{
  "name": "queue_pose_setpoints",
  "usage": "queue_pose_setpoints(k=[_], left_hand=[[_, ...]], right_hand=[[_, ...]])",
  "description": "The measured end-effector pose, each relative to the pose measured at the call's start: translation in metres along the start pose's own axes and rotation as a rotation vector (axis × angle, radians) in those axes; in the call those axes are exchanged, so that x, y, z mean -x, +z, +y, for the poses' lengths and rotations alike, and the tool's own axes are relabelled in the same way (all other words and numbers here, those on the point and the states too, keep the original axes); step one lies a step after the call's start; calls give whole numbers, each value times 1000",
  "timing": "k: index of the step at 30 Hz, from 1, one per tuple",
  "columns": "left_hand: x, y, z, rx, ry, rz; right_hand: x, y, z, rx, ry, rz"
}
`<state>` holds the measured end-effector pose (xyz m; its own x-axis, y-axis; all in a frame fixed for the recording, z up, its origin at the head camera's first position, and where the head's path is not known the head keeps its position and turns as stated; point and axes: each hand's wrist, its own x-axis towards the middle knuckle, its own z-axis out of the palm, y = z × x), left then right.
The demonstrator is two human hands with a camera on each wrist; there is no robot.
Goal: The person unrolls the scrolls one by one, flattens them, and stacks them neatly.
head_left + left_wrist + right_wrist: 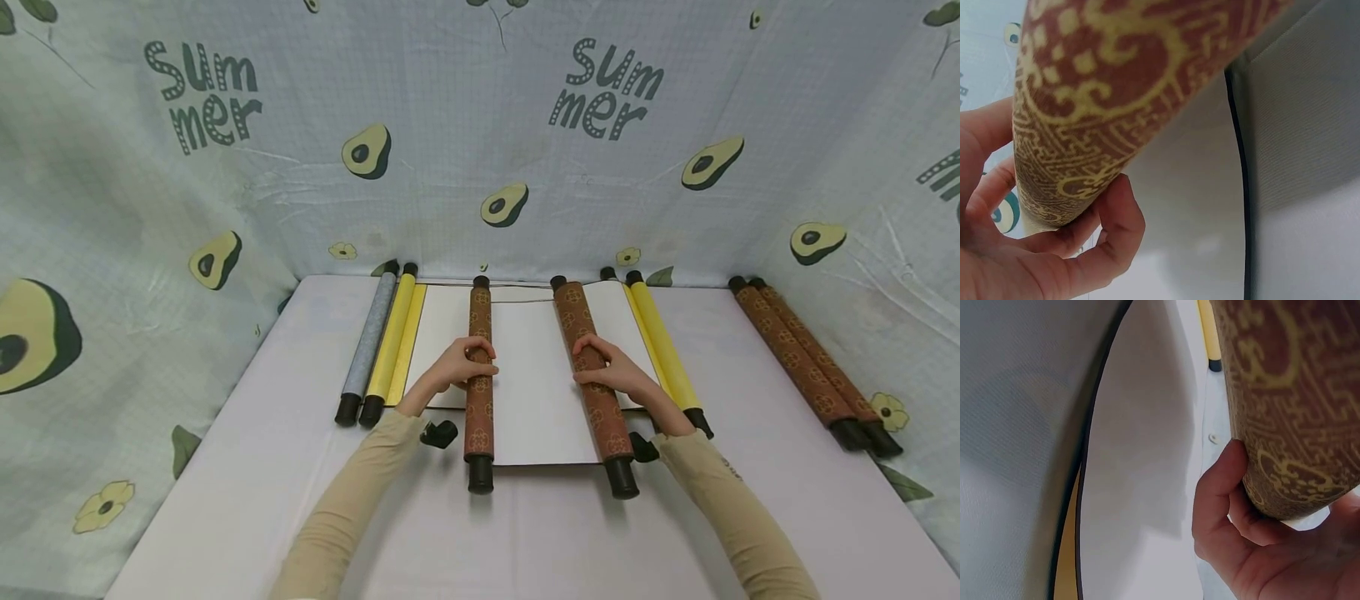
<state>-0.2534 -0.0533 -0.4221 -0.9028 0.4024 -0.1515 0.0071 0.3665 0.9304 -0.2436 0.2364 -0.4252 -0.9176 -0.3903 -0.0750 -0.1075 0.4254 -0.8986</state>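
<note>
Clutching left brown gold-patterned cylindrical roller (480,417) in left grip (459,364), right brown gold-patterned cylindrical roller (604,421) in right grip (617,368). Holding both above whitish tabletop (517,542), white dark-edged sheet (536,383) between. Probably risking creasing through uneven pulling; possibly knocking right yellow cylindrical roller (663,346) by drifting sideways.

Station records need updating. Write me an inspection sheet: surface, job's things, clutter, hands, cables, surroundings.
Surface: pale-covered table.
Job's things: left brown roll and right brown roll, patterned, black-ended, with a white sheet spread between them.
Clutter: gray roll beside a yellow roll at left; another yellow roll right of centre; two brown rolls together at far right.
Hands: left hand grips the left brown roll; right hand, the right one.
Cables: nothing seen.
Surroundings: pale avocado-print curtain.
</note>
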Motion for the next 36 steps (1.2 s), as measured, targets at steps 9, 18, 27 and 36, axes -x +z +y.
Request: queue_pose_setpoints(k=[9,18,27,36], left_hand=[[2,-4,0,9,-1,11],[2,-7,0,-15,12,7],[4,-11,3,-33,20,-7],[0,-8,-2,-45,27,44]], right_hand=[[3,-4,5,-1,16,9],[4,-7,7,30,-50,24],[6,-7,6,48,-66,48],[7,-8,3,21,-50,52]])
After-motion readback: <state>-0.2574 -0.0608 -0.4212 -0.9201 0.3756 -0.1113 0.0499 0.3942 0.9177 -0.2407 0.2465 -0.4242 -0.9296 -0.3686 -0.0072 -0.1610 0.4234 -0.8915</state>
